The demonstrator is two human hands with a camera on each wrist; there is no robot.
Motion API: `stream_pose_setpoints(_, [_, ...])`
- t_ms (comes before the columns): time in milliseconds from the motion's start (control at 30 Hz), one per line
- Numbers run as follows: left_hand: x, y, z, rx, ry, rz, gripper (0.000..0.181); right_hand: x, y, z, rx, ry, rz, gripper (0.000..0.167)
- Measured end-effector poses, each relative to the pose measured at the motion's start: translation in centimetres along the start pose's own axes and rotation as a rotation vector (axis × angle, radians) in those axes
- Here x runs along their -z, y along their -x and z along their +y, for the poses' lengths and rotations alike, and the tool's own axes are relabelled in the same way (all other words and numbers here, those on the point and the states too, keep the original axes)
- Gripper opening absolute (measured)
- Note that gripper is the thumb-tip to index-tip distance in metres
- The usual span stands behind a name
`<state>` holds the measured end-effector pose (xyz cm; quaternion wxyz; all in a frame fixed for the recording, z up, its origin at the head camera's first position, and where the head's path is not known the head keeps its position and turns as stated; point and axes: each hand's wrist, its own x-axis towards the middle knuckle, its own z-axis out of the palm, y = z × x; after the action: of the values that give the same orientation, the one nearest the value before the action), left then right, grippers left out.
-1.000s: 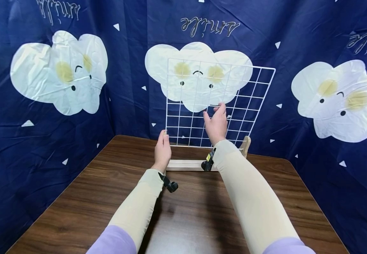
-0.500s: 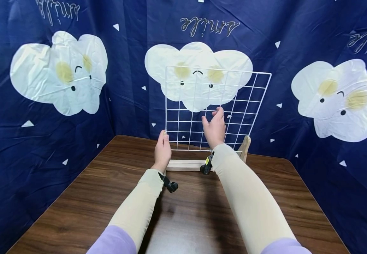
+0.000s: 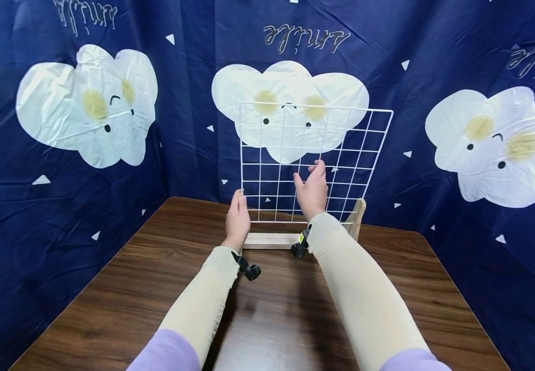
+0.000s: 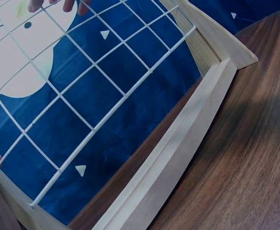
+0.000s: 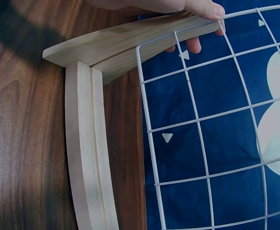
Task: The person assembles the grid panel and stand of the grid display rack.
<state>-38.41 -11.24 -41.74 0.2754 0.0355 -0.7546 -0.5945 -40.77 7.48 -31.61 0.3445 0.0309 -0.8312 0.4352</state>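
A white wire grid panel (image 3: 361, 150) leans upright between the side pieces of a pale wooden stand (image 3: 267, 240). My left hand (image 3: 238, 219) grips the stand's left side piece (image 5: 130, 40), its thumb beside the panel's edge in the right wrist view. Near the panel's middle, my right hand (image 3: 312, 193) holds the wires with bent fingers. At the right, the other side piece (image 4: 216, 38) stands beside the panel's corner. The panel's bottom wire (image 4: 125, 98) hangs a little above the stand's grooved base bar (image 5: 84, 158), with a gap between them.
The stand rests towards the back of a brown wood-grain table (image 3: 267, 319). Behind and at both sides hangs a dark blue curtain (image 3: 188, 129) with white clouds and small triangles. A black wrist camera (image 3: 248, 269) is strapped to each arm.
The grid panel has moved down and slightly left, closer to the base bar, together with my right hand. My left hand has stayed on the stand's side piece.
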Motion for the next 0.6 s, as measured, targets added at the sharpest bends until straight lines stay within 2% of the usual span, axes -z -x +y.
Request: stream_pose_setpoints(600, [0.14, 0.05, 0.02, -0.022, -0.007, -0.003, 0.045, -0.47, 0.71, 0.97, -0.018, -0.026, -0.010, 0.062])
